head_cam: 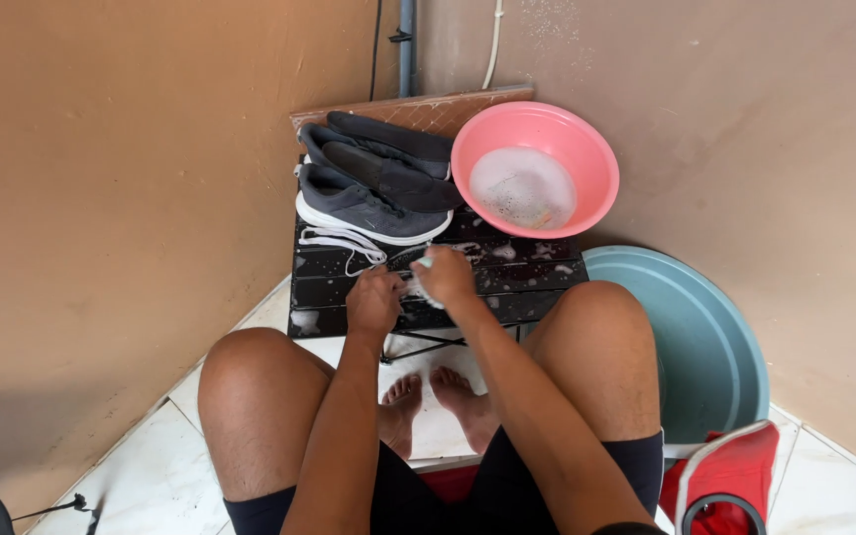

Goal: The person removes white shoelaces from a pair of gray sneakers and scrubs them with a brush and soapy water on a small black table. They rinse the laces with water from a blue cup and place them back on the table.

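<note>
My left hand [374, 299] and my right hand [445, 274] meet over a low black slatted table [537, 282], wet with suds. The right hand grips a small pale brush [422, 266]; the left hand pinches something soapy beside it, mostly hidden by the fingers. White shoelaces [341, 243] lie just beyond the left hand. Behind them, a grey sneaker with a white sole [369, 211] rests on the table, a second grey sneaker [341, 147] and dark insoles [393, 159] stacked past it.
A pink basin of foamy water [535, 166] sits on the table's far right corner. A larger teal basin [705, 347] stands on the floor to the right, a red bag [730, 481] in front of it. Walls close in left and right; my knees and bare feet are below.
</note>
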